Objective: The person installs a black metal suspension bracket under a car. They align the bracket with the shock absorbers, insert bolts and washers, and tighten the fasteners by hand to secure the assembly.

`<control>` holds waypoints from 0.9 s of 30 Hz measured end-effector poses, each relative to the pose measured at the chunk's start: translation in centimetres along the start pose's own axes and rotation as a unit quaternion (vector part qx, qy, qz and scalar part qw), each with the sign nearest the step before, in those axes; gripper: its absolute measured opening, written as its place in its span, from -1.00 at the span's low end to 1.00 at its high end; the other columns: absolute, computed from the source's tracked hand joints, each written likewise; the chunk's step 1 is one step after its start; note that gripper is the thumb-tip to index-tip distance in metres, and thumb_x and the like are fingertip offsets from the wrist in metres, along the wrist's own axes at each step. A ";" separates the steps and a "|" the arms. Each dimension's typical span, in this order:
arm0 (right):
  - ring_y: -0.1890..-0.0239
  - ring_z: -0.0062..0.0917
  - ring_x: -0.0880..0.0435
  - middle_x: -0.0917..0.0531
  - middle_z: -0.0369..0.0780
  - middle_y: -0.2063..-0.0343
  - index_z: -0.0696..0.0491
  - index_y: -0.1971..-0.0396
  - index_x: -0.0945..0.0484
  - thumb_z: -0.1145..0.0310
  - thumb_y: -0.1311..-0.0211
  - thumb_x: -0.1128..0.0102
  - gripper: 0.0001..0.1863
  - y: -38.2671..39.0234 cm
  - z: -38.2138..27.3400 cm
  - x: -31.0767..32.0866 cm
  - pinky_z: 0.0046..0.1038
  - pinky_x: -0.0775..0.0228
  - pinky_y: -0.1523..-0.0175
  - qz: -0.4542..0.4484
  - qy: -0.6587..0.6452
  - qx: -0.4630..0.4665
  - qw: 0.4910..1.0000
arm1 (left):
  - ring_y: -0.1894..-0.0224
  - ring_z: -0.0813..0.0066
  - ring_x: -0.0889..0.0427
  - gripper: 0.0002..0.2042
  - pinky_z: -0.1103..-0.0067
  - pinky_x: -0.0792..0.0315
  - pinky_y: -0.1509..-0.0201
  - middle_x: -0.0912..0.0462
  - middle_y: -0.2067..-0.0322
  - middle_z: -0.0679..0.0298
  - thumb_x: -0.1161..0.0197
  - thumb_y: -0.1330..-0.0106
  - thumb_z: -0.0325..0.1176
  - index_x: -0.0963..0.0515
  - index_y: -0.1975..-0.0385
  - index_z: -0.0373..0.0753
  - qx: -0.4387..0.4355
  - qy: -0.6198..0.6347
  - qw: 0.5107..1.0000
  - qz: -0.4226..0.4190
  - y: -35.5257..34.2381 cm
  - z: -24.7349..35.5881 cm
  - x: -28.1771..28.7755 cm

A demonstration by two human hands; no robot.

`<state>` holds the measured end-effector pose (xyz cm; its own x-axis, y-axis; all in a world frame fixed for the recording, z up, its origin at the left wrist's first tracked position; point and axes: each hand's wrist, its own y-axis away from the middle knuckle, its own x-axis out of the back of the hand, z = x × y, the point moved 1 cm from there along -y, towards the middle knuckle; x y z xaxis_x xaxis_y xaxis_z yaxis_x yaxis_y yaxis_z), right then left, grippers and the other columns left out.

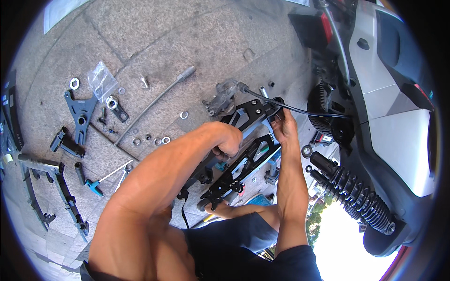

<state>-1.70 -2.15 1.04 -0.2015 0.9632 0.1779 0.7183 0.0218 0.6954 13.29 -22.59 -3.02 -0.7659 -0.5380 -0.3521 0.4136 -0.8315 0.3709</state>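
Observation:
A black metal swingarm (255, 114) with cut-out openings lies slanted before me, with a second long rail (255, 157) beside it. My left hand (228, 140) is closed at the near part of the swingarm, its fingers curled under and partly hidden. My right hand (285, 126) grips its far end, just below a round black bushing (278, 101). A grey brake caliper (224, 96) rests on the ground by that far end. From the caliper a black hose (295, 111) runs over the swingarm toward the scooter.
At right stands a silver and black scooter (393, 117) with coil-spring shock absorbers (351, 192). Left on the paving are a triangular black bracket (80, 117), a long axle rod (157, 100), a blue-handled wrench (96, 187), a plastic bag (102, 79), several washers and a metal frame (40, 163).

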 end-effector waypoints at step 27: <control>0.20 -0.55 -0.57 -0.65 -0.31 0.22 -0.01 0.16 -0.55 -0.02 -0.23 -0.25 -0.60 -2.0 0.9 2.1 -0.49 -0.30 0.22 -0.011 0.036 0.014 0.999 | 0.19 0.17 -0.66 -0.74 0.28 -0.55 0.13 -0.67 0.22 -0.01 -0.35 0.01 -0.46 -0.64 0.29 -0.41 -0.131 -0.166 0.967 0.139 -4.2 1.4 -1.0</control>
<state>-2.97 0.05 -0.63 -0.2644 0.9404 0.2139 0.7313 0.0509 0.6802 11.68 -18.35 -3.03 -0.7049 -0.7081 0.0416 0.7038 -0.6909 0.1653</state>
